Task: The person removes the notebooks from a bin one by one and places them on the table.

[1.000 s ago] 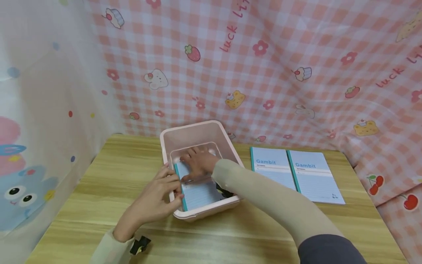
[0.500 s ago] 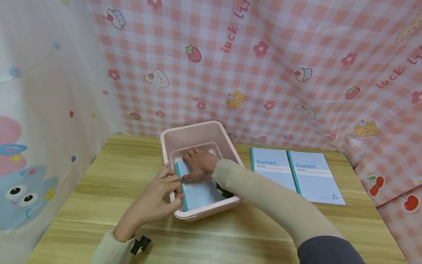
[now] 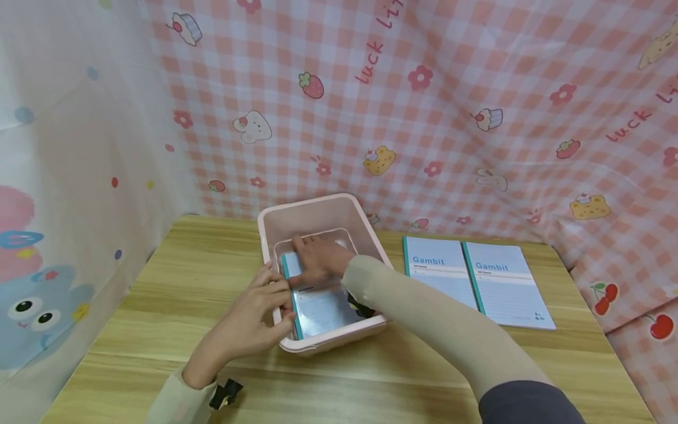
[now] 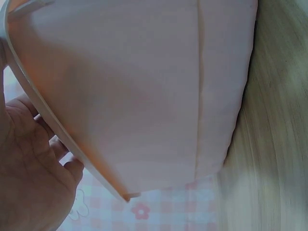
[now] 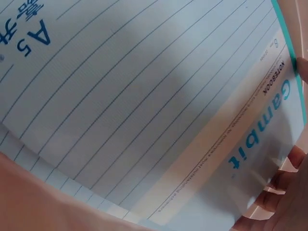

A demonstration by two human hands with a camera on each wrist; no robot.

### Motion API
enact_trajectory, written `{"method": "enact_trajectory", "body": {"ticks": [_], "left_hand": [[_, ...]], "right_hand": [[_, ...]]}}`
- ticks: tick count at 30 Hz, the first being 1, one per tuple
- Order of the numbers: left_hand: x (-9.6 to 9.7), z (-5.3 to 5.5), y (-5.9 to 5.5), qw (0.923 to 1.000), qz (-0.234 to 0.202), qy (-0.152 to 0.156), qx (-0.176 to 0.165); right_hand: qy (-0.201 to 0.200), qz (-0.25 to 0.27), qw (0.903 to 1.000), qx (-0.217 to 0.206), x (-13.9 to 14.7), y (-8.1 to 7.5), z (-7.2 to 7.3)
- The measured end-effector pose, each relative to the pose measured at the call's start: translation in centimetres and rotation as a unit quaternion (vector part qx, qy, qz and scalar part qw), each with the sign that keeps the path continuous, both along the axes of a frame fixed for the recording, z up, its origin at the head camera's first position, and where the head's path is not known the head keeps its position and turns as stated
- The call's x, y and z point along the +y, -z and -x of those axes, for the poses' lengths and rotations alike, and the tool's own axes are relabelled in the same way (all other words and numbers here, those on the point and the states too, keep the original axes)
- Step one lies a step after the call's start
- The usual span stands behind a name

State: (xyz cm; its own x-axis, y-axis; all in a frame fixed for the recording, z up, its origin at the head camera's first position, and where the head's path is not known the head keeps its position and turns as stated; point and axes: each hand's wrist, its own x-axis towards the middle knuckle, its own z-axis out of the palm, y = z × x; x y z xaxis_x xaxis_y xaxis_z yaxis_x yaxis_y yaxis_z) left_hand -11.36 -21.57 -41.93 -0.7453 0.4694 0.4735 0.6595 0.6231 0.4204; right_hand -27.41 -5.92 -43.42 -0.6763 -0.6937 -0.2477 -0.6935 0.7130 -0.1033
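Note:
A pale pink plastic bin (image 3: 312, 219) stands on the table, a teal-spined Gambit notebook (image 3: 324, 312) lying face up inside it. My left hand (image 3: 245, 318) grips the bin's left rim; the left wrist view shows its fingers at the lip beside the bin's outer wall (image 4: 139, 96). Down in the bin, my right hand (image 3: 322, 259) holds the notebook near its far end. The right wrist view shows its thumb at the teal spine and fingers (image 5: 276, 185) at the top edge. The cover bows, and another lined cover (image 5: 62, 175) shows beneath it.
Two matching notebooks lie side by side to the bin's right, one nearer (image 3: 436, 268) and one farther right (image 3: 508, 288). The wooden table (image 3: 175, 294) backs onto a pink checked cloth (image 3: 339, 118). A white printed curtain (image 3: 79, 176) hangs at the left.
My right hand's fingers have drawn together and shifted slightly at the notebook's far end. The notebook has edged a little away from me, with fresh glare on its cover. My left hand stays put.

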Motion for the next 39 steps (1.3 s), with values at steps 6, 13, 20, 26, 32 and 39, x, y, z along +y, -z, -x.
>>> {"method": "enact_trajectory", "body": {"ticks": [6,13,20,26,32,39], "left_hand": [[-0.1,-0.1,0.0,1.0000,0.002,0.002,-0.001],[0.0,-0.2,-0.2,1.0000,0.004,-0.005,0.000],[0.0,-0.1,-0.2,0.9999,0.007,-0.012,-0.010],[0.0,-0.1,-0.2,0.9999,0.004,-0.007,-0.011],[0.0,0.0,-0.4,0.9998,0.001,-0.003,-0.018],[0.0,0.0,-0.2,0.9999,0.004,-0.005,-0.014]], "right_hand": [[-0.021,-0.007,0.9997,0.004,-0.2,-0.1,-0.1],[0.017,-0.039,0.9969,0.067,-0.5,0.2,-0.4],[0.044,-0.053,0.9933,0.092,-0.6,0.3,0.0],[0.006,0.007,0.9949,0.101,-0.6,-0.2,0.3],[-0.026,0.069,0.9880,0.136,-0.5,-1.0,0.7],[-0.010,0.074,0.9864,0.146,-0.3,-2.0,1.1]]}}
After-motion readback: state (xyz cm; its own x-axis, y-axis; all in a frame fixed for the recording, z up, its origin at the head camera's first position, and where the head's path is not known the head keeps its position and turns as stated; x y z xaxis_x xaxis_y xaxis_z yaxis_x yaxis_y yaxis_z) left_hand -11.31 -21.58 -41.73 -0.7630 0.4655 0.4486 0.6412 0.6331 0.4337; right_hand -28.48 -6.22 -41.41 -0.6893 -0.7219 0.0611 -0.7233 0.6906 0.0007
